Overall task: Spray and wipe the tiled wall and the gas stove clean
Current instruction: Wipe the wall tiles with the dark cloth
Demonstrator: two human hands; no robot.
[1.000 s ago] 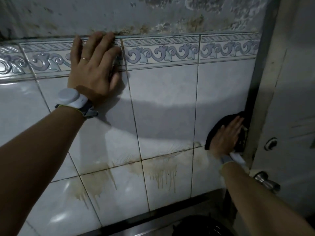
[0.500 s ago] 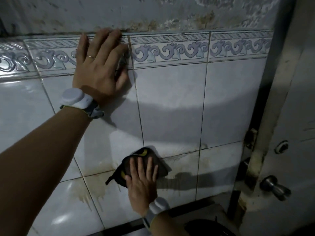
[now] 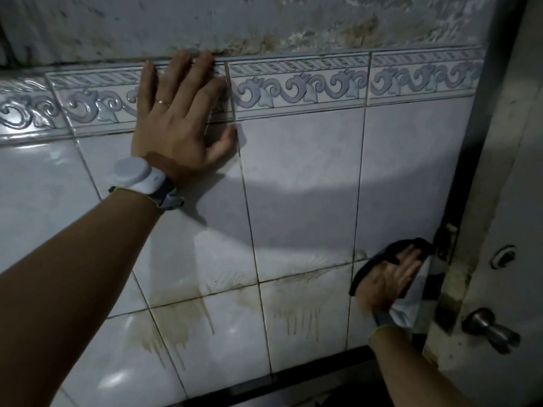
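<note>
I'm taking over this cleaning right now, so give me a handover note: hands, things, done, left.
Left hand: flat on the wall, at the patterned border.
Right hand: presses the cloth flat on a tile by the door frame.
Done: the upper tiles look clean.
Left: brown stains run down the lower tiles. Stove and spray are out of view.

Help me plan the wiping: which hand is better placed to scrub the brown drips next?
Right. The right hand presses the cloth flat on the wall beside the drips; the left hand rests bare, high on the border tiles.
</note>
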